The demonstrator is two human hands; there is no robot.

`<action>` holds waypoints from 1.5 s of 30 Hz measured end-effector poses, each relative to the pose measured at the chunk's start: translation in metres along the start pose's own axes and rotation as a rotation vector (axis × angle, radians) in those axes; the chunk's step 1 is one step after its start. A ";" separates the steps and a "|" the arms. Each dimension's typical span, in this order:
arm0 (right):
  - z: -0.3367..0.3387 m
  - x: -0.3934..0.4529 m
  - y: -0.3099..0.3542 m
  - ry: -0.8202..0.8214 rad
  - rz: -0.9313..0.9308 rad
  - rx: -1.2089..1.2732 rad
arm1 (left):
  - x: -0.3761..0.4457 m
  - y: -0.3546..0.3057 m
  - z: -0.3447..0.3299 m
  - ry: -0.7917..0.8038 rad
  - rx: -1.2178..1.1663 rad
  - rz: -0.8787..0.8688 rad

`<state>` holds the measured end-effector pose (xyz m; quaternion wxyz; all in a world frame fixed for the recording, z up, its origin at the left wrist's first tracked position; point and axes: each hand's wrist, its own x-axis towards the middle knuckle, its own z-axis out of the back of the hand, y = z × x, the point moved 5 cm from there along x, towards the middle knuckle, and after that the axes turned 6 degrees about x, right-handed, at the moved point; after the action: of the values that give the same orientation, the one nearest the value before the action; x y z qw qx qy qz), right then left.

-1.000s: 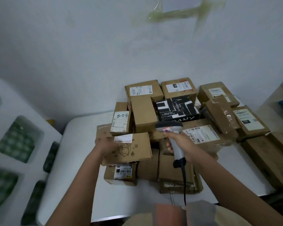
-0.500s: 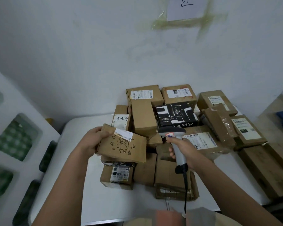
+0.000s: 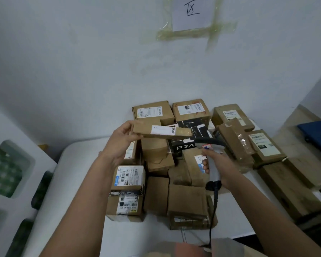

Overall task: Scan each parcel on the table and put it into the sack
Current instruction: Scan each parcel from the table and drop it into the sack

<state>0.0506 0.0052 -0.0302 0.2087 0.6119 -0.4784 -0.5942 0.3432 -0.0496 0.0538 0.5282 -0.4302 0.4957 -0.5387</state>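
At nine o'clock a white woven sack (image 3: pixel 17 182) with green checked patches stands beside the white table (image 3: pixel 78 182); it looks soft and slack. The left hand (image 3: pixel 121 143) has lifted a flat brown cardboard parcel (image 3: pixel 156 129) out of the pile since a second ago: before, it lay low with its printed face to us, and now it is higher and turned almost edge-on, so its white label (image 3: pixel 163 129) with the barcode looks toward three o'clock. The fingers of this hand are curled round the parcel's left end, thumb on the near side. I judge this means the scan step is about to happen, and the sack step comes after. Below, at six o'clock, a stack of small boxes (image 3: pixel 127 190) with matte, a little crushed board and glossy labels rests on the table. At the centre a black box with white letters (image 3: pixel 185 143) lies between brown ones. Toward three o'clock the right hand (image 3: pixel 214 167) grips the grey plastic barcode scanner (image 3: pixel 210 145) by its handle, fingers wrapped tightly, and its smooth rounded head is just beside the parcel's right end, lower than the label. Its black cable (image 3: pixel 211 219) hangs down. At four o'clock long taped cartons (image 3: pixel 289 188) lie at the table's edge.
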 end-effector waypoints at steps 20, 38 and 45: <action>0.016 -0.010 0.021 0.007 0.068 -0.034 | 0.029 0.050 -0.038 0.016 0.223 -0.103; -0.023 -0.027 0.062 0.180 0.127 -0.214 | 0.042 0.066 -0.046 0.059 -0.117 -0.004; -0.023 -0.027 0.064 0.188 0.130 -0.205 | 0.042 0.063 -0.051 0.051 -0.122 -0.010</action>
<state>0.0545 -0.0082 0.0411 0.3520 0.6081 -0.4324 -0.5651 0.2988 -0.0841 -0.0179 0.4856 -0.4502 0.5387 -0.5209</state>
